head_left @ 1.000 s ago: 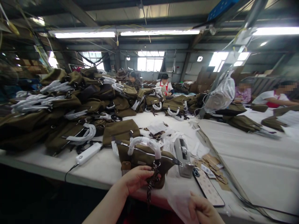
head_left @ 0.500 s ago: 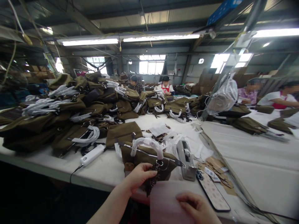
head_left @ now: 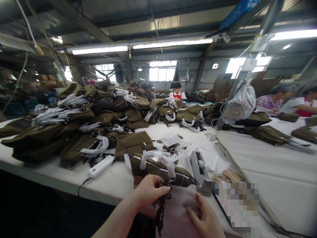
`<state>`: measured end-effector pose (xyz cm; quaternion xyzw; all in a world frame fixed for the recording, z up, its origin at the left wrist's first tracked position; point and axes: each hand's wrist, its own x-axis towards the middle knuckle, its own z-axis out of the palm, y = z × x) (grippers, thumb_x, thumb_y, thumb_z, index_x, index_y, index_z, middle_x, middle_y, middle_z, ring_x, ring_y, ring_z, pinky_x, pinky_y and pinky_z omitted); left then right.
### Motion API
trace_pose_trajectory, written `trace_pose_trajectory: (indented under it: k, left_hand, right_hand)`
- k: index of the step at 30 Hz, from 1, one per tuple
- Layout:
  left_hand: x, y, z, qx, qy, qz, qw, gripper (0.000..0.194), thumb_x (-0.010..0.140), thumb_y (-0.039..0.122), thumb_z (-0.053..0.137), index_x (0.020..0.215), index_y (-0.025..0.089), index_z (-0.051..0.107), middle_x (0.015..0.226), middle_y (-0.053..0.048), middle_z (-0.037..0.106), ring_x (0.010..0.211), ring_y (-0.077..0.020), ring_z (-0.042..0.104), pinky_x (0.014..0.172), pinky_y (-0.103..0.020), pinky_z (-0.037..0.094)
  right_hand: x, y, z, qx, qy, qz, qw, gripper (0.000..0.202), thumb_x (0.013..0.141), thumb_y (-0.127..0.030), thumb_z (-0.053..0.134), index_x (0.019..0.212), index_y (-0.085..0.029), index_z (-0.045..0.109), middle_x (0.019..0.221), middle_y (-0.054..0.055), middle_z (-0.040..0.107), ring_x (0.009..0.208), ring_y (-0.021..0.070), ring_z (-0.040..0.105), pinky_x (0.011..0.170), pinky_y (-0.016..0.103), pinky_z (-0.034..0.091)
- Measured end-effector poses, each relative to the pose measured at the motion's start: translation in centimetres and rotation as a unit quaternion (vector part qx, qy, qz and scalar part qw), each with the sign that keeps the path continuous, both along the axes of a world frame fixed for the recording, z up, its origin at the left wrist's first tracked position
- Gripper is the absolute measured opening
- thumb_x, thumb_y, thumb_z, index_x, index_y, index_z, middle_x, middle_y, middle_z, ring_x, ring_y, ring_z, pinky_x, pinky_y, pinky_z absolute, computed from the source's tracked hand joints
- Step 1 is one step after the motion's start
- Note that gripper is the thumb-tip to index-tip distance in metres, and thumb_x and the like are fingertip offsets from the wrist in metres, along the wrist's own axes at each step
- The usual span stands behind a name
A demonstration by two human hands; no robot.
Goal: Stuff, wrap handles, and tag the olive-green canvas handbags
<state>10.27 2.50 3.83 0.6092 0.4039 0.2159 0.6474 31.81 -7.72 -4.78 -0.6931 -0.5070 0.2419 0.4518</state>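
An olive bag [head_left: 158, 170] with a white-wrapped handle [head_left: 158, 156] lies at the near edge of the table. My left hand [head_left: 151, 190] pinches a dark patterned strap [head_left: 162, 208] that hangs in front of the bag, below the handle's ring. A thin whitish sheet [head_left: 175, 211] is held by my right hand [head_left: 201, 211], its fingers closed on the right side of the sheet. The sheet's upper part lies against the bag's front, behind the strap.
A pile of olive bags [head_left: 49, 132] fills the left of the white table [head_left: 272, 175]. A grey tape dispenser [head_left: 200, 172] stands right of the bag. A white device [head_left: 101, 166] with a cord lies left. People sit across the table.
My right hand and the sheet have moved up against the bag's front. My left hand still holds the strap, which now hangs longer and straighter. The view has shifted slightly.
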Motion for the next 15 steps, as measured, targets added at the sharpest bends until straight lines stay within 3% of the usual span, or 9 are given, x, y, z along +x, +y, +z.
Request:
trace_pose_trajectory:
  k: [3, 7, 12, 15]
  left_hand:
    - [0.7, -0.8, -2.1, -0.055, -0.05, 0.015, 0.997, 0.055, 0.056, 0.059, 0.079, 0.078, 0.01, 0.066, 0.068, -0.005, 0.067, 0.052, -0.0145, 0.058, 0.048, -0.027, 0.046]
    - [1.1, -1.5, -4.1, -0.064, -0.085, 0.04, 0.994, 0.058, 0.057, 0.062, 0.079, 0.081, 0.011, 0.07, 0.072, -0.006, 0.069, 0.055, -0.0154, 0.059, 0.05, -0.028, 0.048]
    - [0.7, -1.2, -4.8, -0.039, -0.094, 0.067, 0.993, 0.057, 0.059, 0.062, 0.079, 0.081, 0.01, 0.068, 0.071, -0.006, 0.068, 0.058, -0.0156, 0.06, 0.049, -0.025, 0.048]
    - [0.7, -0.9, -5.2, -0.016, -0.079, 0.08, 0.994, 0.055, 0.062, 0.061, 0.077, 0.082, 0.01, 0.068, 0.068, -0.004, 0.066, 0.055, -0.0149, 0.059, 0.048, -0.026, 0.048]
  right_hand:
    - [-0.9, 0.2, -0.8, 0.013, 0.039, 0.027, 0.999, 0.041, 0.073, -0.044, 0.061, 0.1, -0.015, 0.07, 0.102, 0.014, 0.076, 0.097, 0.0316, 0.07, 0.086, 0.039, 0.056]
    - [-2.5, 1.3, -1.5, 0.038, 0.122, 0.049, 0.991, 0.036, 0.078, -0.041, 0.061, 0.104, -0.016, 0.068, 0.103, 0.013, 0.075, 0.097, 0.0308, 0.07, 0.087, 0.041, 0.056]
    - [-4.0, 2.8, -0.1, 0.061, 0.17, 0.078, 0.98, 0.034, 0.081, -0.038, 0.062, 0.105, -0.016, 0.068, 0.106, 0.014, 0.074, 0.095, 0.0306, 0.07, 0.087, 0.042, 0.056]
    - [-4.6, 3.2, 0.9, 0.08, 0.19, 0.095, 0.974, 0.041, 0.081, -0.043, 0.064, 0.112, -0.016, 0.067, 0.114, 0.015, 0.072, 0.104, 0.0313, 0.068, 0.091, 0.042, 0.055]
